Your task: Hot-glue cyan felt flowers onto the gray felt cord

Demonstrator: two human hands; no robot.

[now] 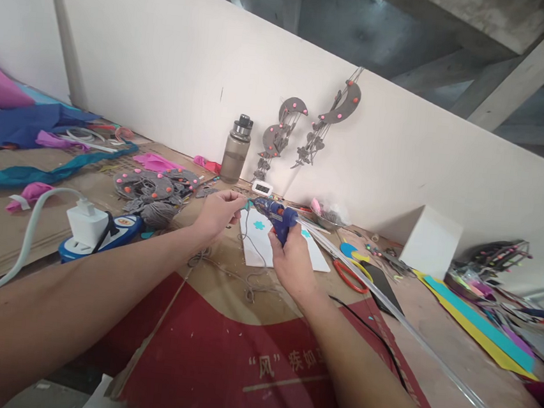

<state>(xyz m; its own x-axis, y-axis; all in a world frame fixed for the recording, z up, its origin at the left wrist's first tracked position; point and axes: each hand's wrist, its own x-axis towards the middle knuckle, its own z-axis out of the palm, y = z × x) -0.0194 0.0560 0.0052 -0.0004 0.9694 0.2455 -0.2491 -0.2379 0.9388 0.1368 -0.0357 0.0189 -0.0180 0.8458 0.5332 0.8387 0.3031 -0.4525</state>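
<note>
My right hand (294,255) is wrapped round the handle of a blue hot glue gun (278,215), its nozzle pointing left. A long clear glue stick (388,296) runs out of the gun's back end toward the lower right. The fingers of my left hand (222,210) pinch a small teal piece (249,204) right at the nozzle; whether they touch I cannot tell. Grey yarn (260,255) hangs from around there and trails in loops over the cardboard. Beneath both hands lies a white board (251,251) with small teal flower shapes (259,226) on it.
Behind stand a water bottle (236,152) and a small white digital display (262,188). Grey crescent ornaments (343,105) hang on the white wall. Left are a white plug adapter (88,225) and grey felt pieces (145,185); right, red-handled scissors (350,277) and a black cord (381,338).
</note>
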